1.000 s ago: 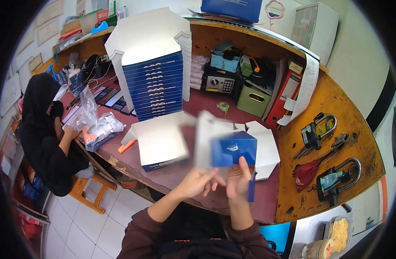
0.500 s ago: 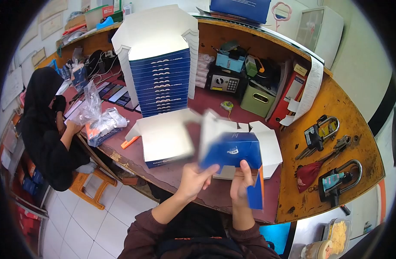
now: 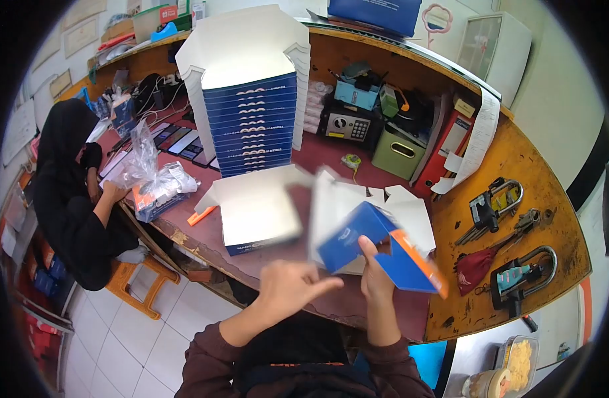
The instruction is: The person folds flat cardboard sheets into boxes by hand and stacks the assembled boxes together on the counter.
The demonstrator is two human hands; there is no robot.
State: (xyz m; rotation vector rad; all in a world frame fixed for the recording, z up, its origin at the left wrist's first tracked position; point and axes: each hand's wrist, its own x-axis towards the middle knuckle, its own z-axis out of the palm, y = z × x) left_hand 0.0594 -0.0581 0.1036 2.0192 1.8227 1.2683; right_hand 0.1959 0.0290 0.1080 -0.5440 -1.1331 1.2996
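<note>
My right hand [image 3: 376, 275] grips the lower edge of a partly folded blue cardboard box [image 3: 357, 237] with an orange strip, its thumb on the blue face. The box is tilted, and its white flaps are blurred. To the left, my left hand [image 3: 292, 286] is off the cardboard, thumb stretched out toward it and the other fingers curled; nothing shows in it. An open white-lined box [image 3: 259, 212] lies on the desk beyond my left hand. Behind it rises a tall stack of blue boxes [image 3: 251, 123] with raised white lids. More white cardboard [image 3: 407, 215] lies behind the held piece.
A person in black [image 3: 69, 192] sits at the left by a plastic-wrapped box [image 3: 160, 192]. An orange cutter [image 3: 201, 215] lies near the open box. Padlocks [image 3: 516, 275] and keys rest on the wooden ledge at right. A safe [image 3: 345, 125] and green bin [image 3: 397, 154] stand behind.
My left hand has let go of the blue cardboard and moved slightly down and left. The cardboard in my right hand has turned, its orange-edged flap swinging right and up.
</note>
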